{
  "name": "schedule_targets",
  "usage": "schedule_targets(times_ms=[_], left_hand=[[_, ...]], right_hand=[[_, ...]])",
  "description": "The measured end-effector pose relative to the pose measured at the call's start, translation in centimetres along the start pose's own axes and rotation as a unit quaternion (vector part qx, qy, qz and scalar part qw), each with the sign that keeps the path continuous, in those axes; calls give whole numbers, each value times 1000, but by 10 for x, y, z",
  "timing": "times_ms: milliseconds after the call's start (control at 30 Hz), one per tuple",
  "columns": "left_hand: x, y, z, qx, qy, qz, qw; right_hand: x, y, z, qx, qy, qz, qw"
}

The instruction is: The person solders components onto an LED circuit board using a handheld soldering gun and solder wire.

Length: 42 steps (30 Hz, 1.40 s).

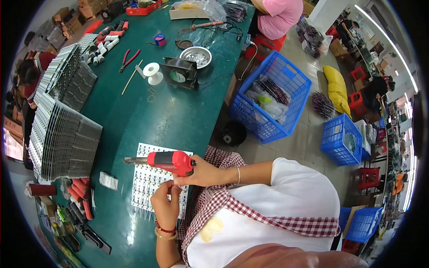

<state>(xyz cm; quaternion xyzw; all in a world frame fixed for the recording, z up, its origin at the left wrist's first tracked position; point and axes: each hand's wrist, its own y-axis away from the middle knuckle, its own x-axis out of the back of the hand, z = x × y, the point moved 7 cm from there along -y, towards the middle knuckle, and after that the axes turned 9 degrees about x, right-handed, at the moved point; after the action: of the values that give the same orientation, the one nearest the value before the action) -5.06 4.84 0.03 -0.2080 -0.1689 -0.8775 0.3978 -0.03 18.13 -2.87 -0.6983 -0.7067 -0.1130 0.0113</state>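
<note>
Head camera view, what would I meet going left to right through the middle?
Large silvery stack of flat panels → small pale rectangular bundle → red-and-black handheld tool with a metal tip → round black bin → small blue plastic crate → red plastic stool.

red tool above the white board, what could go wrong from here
If the right hand slips, the red tool might mark the white board below it. The left hand is close beside the right, so one could jog the other. The stacked panels might topple if bumped.
</note>
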Motion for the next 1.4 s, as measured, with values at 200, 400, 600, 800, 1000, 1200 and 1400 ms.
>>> schedule_targets(times_ms=[200,400,600,800,1000,1200,1400], left_hand=[[-1,-2,6,11,24,5,1000],[1,21,-16,49,27,42,998],[27,33,-38,47,-31,118,991],[67,61,-72,57,-138,264,953],[81,56,-72,-19,-230,299,926],[51,34,-61,-137,-276,219,926],[39,27,-62,-140,-285,198,927]], right_hand=[[4,-5,-3,81,-179,59,979],[-4,3,-6,75,-147,113,980],[36,26,-5,81,-184,128,971],[48,21,17,67,-124,54,989],[31,17,7,20,-143,65,987],[26,22,17,-4,-112,44,993],[30,44,39,-35,-100,36,994]])
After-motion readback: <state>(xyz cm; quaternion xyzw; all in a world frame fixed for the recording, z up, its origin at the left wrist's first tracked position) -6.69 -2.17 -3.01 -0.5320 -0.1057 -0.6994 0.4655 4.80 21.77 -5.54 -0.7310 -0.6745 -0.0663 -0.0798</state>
